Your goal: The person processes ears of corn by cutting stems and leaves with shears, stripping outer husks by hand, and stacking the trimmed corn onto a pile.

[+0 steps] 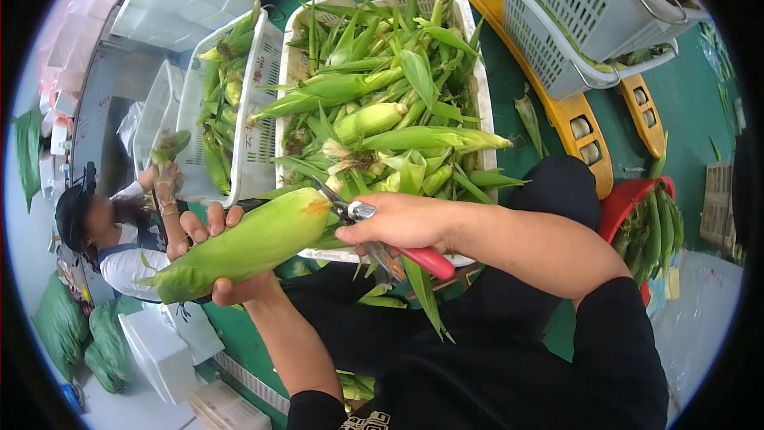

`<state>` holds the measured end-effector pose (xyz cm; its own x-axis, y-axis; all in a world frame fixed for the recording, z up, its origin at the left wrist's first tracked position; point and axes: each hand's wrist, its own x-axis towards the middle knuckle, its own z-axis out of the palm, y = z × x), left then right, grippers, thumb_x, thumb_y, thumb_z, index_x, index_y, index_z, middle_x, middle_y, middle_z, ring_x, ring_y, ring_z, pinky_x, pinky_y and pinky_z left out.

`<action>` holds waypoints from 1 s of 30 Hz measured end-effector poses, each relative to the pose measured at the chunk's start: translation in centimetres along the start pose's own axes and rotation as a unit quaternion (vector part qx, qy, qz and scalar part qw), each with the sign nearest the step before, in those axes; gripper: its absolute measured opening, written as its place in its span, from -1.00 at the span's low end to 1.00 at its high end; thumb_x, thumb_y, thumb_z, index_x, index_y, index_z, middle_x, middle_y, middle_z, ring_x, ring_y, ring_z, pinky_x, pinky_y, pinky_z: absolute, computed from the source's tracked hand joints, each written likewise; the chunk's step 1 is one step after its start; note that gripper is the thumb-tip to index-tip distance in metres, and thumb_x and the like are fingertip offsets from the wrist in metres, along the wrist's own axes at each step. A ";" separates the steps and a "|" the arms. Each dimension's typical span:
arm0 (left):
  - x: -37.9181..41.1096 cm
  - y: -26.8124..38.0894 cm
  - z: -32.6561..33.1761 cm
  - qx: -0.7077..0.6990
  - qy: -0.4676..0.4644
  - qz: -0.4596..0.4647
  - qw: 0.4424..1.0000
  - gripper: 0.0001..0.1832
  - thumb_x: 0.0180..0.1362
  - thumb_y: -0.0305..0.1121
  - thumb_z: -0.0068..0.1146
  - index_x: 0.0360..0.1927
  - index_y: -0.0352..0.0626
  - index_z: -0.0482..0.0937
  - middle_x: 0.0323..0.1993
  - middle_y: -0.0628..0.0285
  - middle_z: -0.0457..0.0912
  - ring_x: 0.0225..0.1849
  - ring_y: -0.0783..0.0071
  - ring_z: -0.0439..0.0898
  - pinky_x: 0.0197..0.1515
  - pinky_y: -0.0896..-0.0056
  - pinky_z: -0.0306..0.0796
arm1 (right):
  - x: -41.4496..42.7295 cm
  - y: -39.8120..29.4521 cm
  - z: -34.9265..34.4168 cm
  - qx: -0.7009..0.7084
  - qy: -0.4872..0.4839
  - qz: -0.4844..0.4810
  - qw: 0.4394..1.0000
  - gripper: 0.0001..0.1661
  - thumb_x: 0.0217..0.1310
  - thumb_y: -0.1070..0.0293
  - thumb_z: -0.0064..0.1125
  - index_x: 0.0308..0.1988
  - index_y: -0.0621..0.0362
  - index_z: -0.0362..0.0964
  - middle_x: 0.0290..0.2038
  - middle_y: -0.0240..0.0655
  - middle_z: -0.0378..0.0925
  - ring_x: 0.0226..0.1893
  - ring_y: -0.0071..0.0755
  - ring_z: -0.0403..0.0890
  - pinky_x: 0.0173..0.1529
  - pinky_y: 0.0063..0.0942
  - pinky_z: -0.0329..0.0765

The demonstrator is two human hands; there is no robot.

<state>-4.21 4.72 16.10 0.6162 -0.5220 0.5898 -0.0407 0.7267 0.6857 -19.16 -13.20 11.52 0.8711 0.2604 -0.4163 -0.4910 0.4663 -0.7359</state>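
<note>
My left hand [248,289] grips a large ear of corn [256,239] in its green husk, tilted with its browned cut end up and to the right. My right hand [406,221] holds pruning shears [428,261] with a red handle. Their metal blades lie at the ear's browned end; whether they touch it I cannot tell. Just beyond both hands, a white plastic basket [486,125] is heaped with loose husks and several ears of corn [373,121]. A strip of husk [421,295] hangs below my right hand.
To the left, a co-worker [131,263] holds an ear beside another white crate [253,113] of corn. Stacked grey baskets [555,18] rest on a yellow pallet jack [537,95]. A red tub [621,206] with green husks stands right. White foam boxes [158,352] sit lower left.
</note>
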 end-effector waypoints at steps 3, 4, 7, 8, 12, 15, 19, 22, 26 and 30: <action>0.1 -0.2 -0.3 0.048 0.027 0.041 0.998 -0.38 -0.18 -0.31 0.38 -0.02 0.07 0.29 -0.11 0.39 0.29 -0.10 0.37 0.34 0.04 0.24 0.28 | 0.7 1.2 1.2 0.018 0.031 -0.002 0.999 -0.72 0.33 0.18 0.09 -0.19 0.18 0.33 -0.50 -0.41 0.42 -0.59 -0.57 0.42 -0.53 -0.51 0.39; 0.3 0.0 -0.7 0.070 0.040 0.058 0.995 -0.39 -0.07 -0.21 0.31 0.07 0.04 0.31 -0.13 0.36 0.37 -0.08 0.33 0.36 0.08 0.23 0.30 | 1.1 1.5 1.8 0.071 0.057 0.005 0.996 -0.76 0.33 0.23 0.10 -0.20 0.16 0.33 -0.56 -0.43 0.37 -0.64 -0.58 0.39 -0.56 -0.50 0.38; 0.2 0.3 -0.8 0.030 0.243 0.069 0.967 -0.35 0.03 -0.10 0.20 0.20 0.01 0.28 -0.22 0.30 0.48 -0.09 0.28 0.44 0.06 0.16 0.37 | 1.5 1.7 2.5 0.002 0.101 -0.063 0.993 -0.78 0.32 0.28 0.12 -0.16 0.16 0.34 -0.60 -0.44 0.36 -0.66 -0.57 0.38 -0.55 -0.47 0.40; -0.2 1.1 -2.6 0.041 0.206 0.006 0.978 -0.38 0.10 -0.01 0.13 0.20 -0.04 0.36 -0.27 0.25 0.60 -0.10 0.22 0.53 0.07 0.10 0.43 | 2.2 3.0 2.0 0.053 0.114 -0.051 0.991 -0.67 0.30 0.28 0.16 -0.02 0.17 0.33 -0.56 -0.44 0.40 -0.63 -0.56 0.41 -0.52 -0.48 0.43; -3.6 1.7 -7.8 -0.165 0.399 -0.011 0.902 -0.54 0.19 0.05 0.03 -0.02 -0.06 0.54 -0.12 0.10 0.64 -0.02 0.15 0.57 0.12 -0.03 0.44 | 1.4 2.7 0.8 0.133 0.162 -0.077 0.975 -0.24 0.23 0.26 0.24 0.30 0.13 0.04 -0.26 -0.29 0.46 -0.32 -0.44 0.57 -0.29 -0.46 0.54; -3.9 7.8 -7.1 0.054 0.356 0.033 0.932 -0.55 0.20 -0.04 0.02 0.05 -0.10 0.48 0.05 0.14 0.56 0.06 0.14 0.54 0.22 -0.05 0.37 | 0.6 1.4 0.5 0.180 0.137 -0.118 0.967 -0.26 0.25 0.29 0.22 0.32 0.06 0.07 -0.23 -0.30 0.47 -0.25 -0.40 0.59 -0.28 -0.44 0.55; -8.4 17.1 -10.7 0.445 0.399 0.026 0.801 -0.46 0.16 -0.33 0.11 0.20 -0.18 0.24 0.00 0.06 0.47 -0.15 0.20 0.58 -0.05 0.20 0.54 | -0.5 0.6 0.0 0.179 0.194 -0.141 0.954 -0.31 0.28 0.40 0.11 0.34 0.10 0.07 -0.18 -0.20 0.48 -0.18 -0.27 0.58 -0.05 -0.21 0.58; -17.4 20.7 -16.9 0.871 0.142 -0.270 0.386 -0.27 -0.01 -0.28 0.26 0.29 -0.13 0.30 0.06 -0.08 0.55 0.03 0.00 0.57 0.09 0.11 0.45 | 0.0 0.3 0.1 0.219 0.190 -0.131 0.948 -0.24 0.24 0.37 0.18 0.34 0.08 0.04 -0.21 -0.25 0.48 -0.19 -0.32 0.60 -0.11 -0.35 0.58; -29.4 21.1 -21.3 0.713 -0.035 -0.671 0.200 -0.07 -0.13 -0.17 0.38 0.39 0.13 0.23 0.14 -0.07 0.52 0.14 0.00 0.53 0.17 0.10 0.40 | 0.4 -0.7 0.1 0.246 0.215 -0.118 0.938 -0.33 0.24 0.37 0.16 0.29 0.07 0.11 -0.21 -0.24 0.50 -0.18 -0.28 0.58 -0.06 -0.22 0.57; -21.3 16.5 -20.4 0.798 0.047 -0.479 0.363 -0.52 0.10 -0.28 0.27 0.12 -0.07 0.51 -0.05 0.01 0.62 -0.03 0.11 0.61 0.02 0.21 0.48 | 0.4 -1.1 -0.9 0.266 0.241 -0.165 0.918 -0.50 0.26 0.33 0.12 0.17 0.03 0.22 -0.21 -0.24 0.50 -0.18 -0.23 0.56 0.00 -0.09 0.51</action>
<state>-1.94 36.91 6.11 0.9699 -0.1226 -0.2104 -0.1305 -0.9912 -0.0242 -18.29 -14.35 11.70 0.8069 -0.3145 -0.4999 -0.0172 0.8335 -0.5522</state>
